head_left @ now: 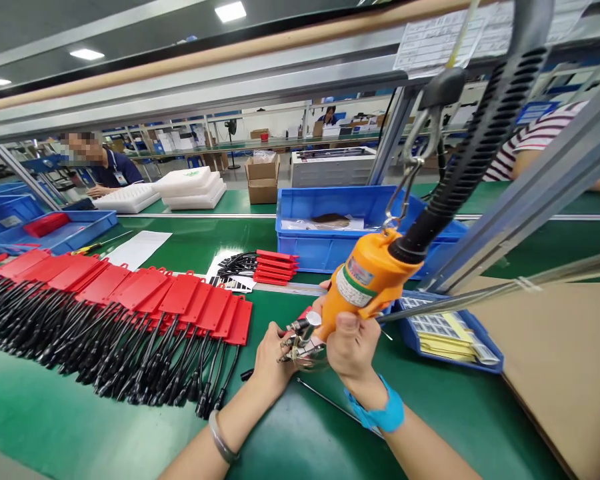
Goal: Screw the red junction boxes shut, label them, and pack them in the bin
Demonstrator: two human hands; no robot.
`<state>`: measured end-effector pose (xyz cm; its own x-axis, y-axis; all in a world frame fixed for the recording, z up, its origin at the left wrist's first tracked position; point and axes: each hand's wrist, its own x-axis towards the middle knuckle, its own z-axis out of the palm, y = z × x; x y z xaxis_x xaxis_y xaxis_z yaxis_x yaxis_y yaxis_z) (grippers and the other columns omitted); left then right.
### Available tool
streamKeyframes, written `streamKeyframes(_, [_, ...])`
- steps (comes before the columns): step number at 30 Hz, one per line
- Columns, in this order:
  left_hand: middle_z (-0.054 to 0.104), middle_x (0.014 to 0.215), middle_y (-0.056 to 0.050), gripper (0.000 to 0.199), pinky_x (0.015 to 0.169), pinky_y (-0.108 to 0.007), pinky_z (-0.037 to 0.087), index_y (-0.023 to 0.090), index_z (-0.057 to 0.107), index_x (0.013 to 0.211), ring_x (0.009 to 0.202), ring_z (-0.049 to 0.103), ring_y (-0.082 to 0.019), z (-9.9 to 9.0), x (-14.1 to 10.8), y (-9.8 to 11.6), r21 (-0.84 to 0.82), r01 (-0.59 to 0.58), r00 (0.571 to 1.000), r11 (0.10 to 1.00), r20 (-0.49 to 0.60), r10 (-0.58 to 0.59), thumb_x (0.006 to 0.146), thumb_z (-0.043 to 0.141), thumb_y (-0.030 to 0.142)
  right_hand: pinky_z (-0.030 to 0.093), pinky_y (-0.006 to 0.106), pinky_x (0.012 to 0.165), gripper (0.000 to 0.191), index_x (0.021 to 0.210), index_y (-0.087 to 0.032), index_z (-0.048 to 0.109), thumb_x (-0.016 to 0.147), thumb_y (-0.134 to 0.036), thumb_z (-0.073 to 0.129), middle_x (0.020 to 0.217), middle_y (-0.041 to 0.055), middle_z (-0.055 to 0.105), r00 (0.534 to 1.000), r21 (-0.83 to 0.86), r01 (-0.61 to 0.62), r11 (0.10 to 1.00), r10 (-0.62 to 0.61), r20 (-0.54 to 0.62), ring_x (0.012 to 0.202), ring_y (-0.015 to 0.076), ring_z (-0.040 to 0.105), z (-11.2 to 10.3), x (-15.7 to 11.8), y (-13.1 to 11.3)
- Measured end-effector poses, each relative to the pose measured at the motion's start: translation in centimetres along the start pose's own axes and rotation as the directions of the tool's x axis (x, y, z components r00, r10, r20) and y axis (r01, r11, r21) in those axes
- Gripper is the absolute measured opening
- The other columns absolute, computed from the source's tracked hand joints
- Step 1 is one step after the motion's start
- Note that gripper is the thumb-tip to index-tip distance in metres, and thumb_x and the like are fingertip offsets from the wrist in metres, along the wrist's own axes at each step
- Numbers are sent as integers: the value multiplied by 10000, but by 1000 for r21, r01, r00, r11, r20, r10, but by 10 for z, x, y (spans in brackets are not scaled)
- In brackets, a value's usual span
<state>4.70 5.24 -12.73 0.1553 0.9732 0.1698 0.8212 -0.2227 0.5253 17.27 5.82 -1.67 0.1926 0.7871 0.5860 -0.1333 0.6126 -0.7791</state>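
My right hand (350,350) is wrapped round an orange power screwdriver (355,283), which hangs tilted from a metal hook with a thick black corrugated hose at its top. Its metal nose (304,343) points down beside my left hand (271,360). The fingers of my left hand are bent and partly hidden behind that nose, closed round a red plastic case (305,312) that shows only as a small strip. A black cable end (247,375) sticks out by the left wrist. To the left lies a long row of red cases (183,293) with black cables.
A small stack of red cases (275,267) lies beyond my hands, before a blue bin (305,250). At right are a blue tray (453,363) of labels and a cardboard sheet (570,360). A thin metal rod (337,405) lies close by. Other people sit across the line.
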Motion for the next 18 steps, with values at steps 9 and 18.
streamKeyframes(9, [551,1144,-88,556,782,-354,524,224,523,1310,967,565,-251,-28,-7,19,249,-138,988,959,106,115,802,706,357,409,306,349,547,1048,-196,614,803,-679,536,573,24,569,992,134,-120,984,125,-33,401,181,498,-28,40,-47])
streamKeyframes(18, [465,1428,-104,430,1033,-508,324,233,443,1384,1221,428,-288,-143,78,10,394,-277,950,877,-25,311,958,440,182,304,324,266,661,923,-233,691,509,-744,763,530,52,501,936,150,-331,932,344,-69,360,207,437,-70,89,-88])
